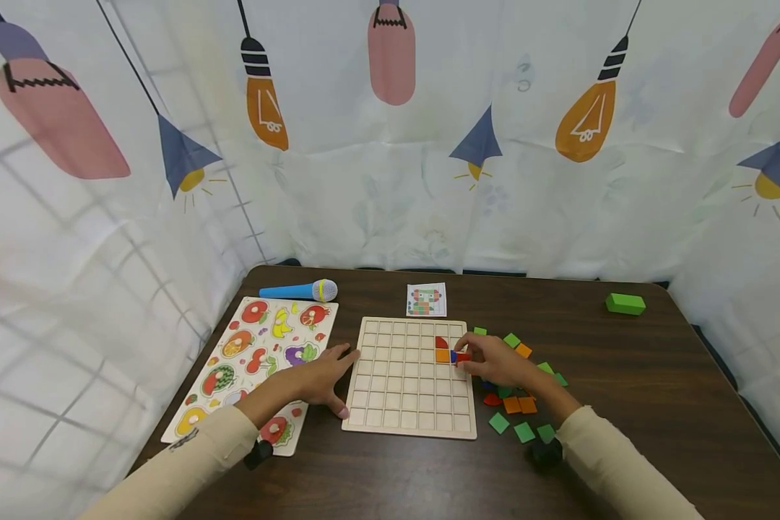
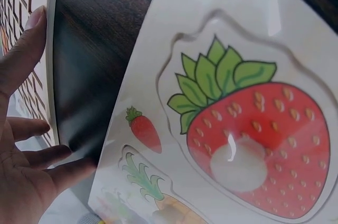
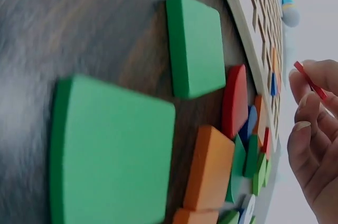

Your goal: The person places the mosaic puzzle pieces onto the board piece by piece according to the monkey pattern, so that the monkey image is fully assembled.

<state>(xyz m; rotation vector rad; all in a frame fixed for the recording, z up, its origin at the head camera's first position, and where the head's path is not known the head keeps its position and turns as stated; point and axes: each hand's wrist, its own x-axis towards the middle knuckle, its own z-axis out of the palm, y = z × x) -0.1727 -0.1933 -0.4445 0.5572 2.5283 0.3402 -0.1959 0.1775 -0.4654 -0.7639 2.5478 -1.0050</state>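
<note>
A wooden grid board (image 1: 403, 404) lies at the middle of the table. On its right part sit a red curved piece (image 1: 441, 342), an orange square (image 1: 443, 355) and a small blue piece (image 1: 453, 357). The right hand (image 1: 500, 362) pinches a red piece (image 1: 463, 357) over the board's right edge; in the right wrist view that red piece (image 3: 310, 80) shows between thumb and finger. With fingers spread, the left hand (image 1: 318, 377) touches the board's left edge, its thumb near the lower corner, as the left wrist view also shows (image 2: 26, 166).
Loose green squares (image 1: 523, 432), orange squares (image 1: 520, 404) and other pieces lie right of the board. A fruit puzzle board (image 1: 234, 361) and a blue microphone (image 1: 299, 291) are at the left. Behind the grid is a printed card (image 1: 426, 300); a green block (image 1: 625, 303) stands far right.
</note>
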